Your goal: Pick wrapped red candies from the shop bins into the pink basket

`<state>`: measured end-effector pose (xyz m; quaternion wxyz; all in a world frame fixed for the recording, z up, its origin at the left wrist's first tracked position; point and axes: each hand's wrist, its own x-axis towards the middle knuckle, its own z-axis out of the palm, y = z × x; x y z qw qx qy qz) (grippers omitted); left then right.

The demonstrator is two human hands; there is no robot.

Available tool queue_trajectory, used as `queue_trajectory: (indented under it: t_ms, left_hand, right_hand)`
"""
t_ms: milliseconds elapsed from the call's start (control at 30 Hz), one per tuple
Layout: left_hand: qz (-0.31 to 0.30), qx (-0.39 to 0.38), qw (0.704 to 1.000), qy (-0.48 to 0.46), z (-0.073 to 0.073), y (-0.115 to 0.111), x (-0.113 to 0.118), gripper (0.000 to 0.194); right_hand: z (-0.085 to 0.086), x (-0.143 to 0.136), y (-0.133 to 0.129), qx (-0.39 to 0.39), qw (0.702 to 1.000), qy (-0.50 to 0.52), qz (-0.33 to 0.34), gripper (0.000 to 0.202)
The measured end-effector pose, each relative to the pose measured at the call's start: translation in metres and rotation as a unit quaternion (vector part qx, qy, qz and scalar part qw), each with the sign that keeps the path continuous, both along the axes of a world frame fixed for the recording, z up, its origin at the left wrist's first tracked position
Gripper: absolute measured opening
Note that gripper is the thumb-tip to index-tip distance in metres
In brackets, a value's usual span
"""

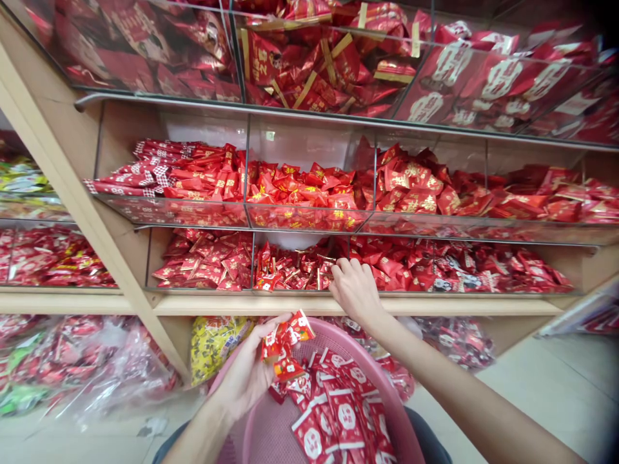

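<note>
Several small red packets [285,351] in the left hand [251,370], bunched between thumb and fingers in a closed grip, just above the far left part of the pink basket [271,428]. Right hand [356,290] well apart from the left, back uppermost, at the front of the lowest shelf row, beside the compartment of small gold-ended packets [300,270]; fingers curled downward, but cannot tell the width of that grip or any contents, with the fingertips partly hidden. Seemingly partway along: already inside the basket, a loose layer of flat red packets [345,412], heaped mainly toward the right side, with pink mesh visible at the left. Apart from these, plenty of red packets in the lowest row, more in the middle row [309,187] and larger ones in the upper row [333,58], behind clear fronts. Below the wooden ledge [358,305], a yellow bag [213,341] close to the basket. As for looks, the bunch in hand: glossy, orange-red, crinkled, with small white and orange print and pale edges, at mixed angles. By contrast, in the basket: mostly squarish, deeper red, with white round patches and white end bands, overlapping and variously tilted.
</note>
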<state>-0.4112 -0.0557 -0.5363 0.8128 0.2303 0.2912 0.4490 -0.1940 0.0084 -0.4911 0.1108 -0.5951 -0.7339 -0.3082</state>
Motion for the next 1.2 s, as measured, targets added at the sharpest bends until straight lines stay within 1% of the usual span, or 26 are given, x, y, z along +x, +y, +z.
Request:
queue_trajectory:
  t_ms: [167,233,300,367,400,433,467,567,633,700,733,833,967,1033,1133,1200]
  left_hand:
    - [0.006,-0.01,1.0,0.006,0.002,0.001,0.0,0.036]
    - [0.003,-0.007,1.0,0.003,0.001,0.001,0.001,0.036]
    - [-0.001,-0.004,1.0,0.001,0.0,0.001,0.002,0.037]
    - [-0.005,0.0,1.0,0.0,0.0,0.001,0.004,0.039]
    - [-0.006,0.002,1.0,0.0,0.0,0.001,0.004,0.039]
    - [-0.007,0.004,1.0,0.001,0.0,0.0,0.005,0.039]
    - [-0.007,0.005,1.0,0.004,0.0,0.0,0.005,0.04]
    - [-0.006,-0.002,1.0,0.015,-0.001,0.0,0.004,0.041]
    - [-0.007,-0.008,1.0,0.014,-0.002,0.001,0.003,0.043]
    - [-0.01,-0.011,1.0,0.005,-0.002,0.002,0.002,0.044]
    - [-0.01,-0.014,1.0,0.001,-0.003,0.003,0.002,0.044]
    - [-0.005,-0.023,1.0,-0.009,-0.002,0.003,0.003,0.045]
    - [-0.002,-0.032,0.999,-0.01,0.0,0.002,0.005,0.044]
    - [-0.005,-0.032,0.999,-0.004,0.001,0.002,0.006,0.043]
    - [-0.008,-0.022,1.0,0.007,0.002,0.002,0.007,0.042]
    - [-0.007,-0.02,1.0,0.013,0.003,0.002,0.007,0.041]
  right_hand:
    - [0.012,-0.012,-0.004,0.005,0.999,0.012,0.029,0.01]
    - [0.016,-0.02,0.001,0.004,0.998,0.017,0.065,0.011]
    - [0.02,-0.033,0.014,-0.017,0.993,0.021,0.118,0.013]
    - [0.022,-0.047,0.035,-0.071,0.984,0.031,0.159,0.017]
    - [0.023,-0.055,0.048,-0.111,0.979,0.042,0.166,0.021]
    - [0.023,-0.061,0.061,-0.159,0.972,0.054,0.165,0.028]
    - [0.024,-0.068,0.075,-0.209,0.963,0.064,0.158,0.04]
    - [0.025,-0.079,0.109,-0.286,0.943,0.074,0.15,0.074]
    - [0.026,-0.082,0.124,-0.332,0.929,0.082,0.144,0.084]
    - [0.028,-0.081,0.13,-0.359,0.92,0.092,0.125,0.082]
    - [0.028,-0.079,0.131,-0.357,0.922,0.096,0.112,0.079]
    - [0.029,-0.075,0.131,-0.326,0.936,0.109,0.072,0.069]
    - [0.027,-0.072,0.131,-0.281,0.95,0.131,0.036,0.049]
    - [0.025,-0.072,0.133,-0.279,0.949,0.139,0.04,0.048]
    - [0.023,-0.07,0.134,-0.299,0.941,0.15,0.054,0.055]
    - [0.02,-0.069,0.133,-0.308,0.937,0.155,0.063,0.056]
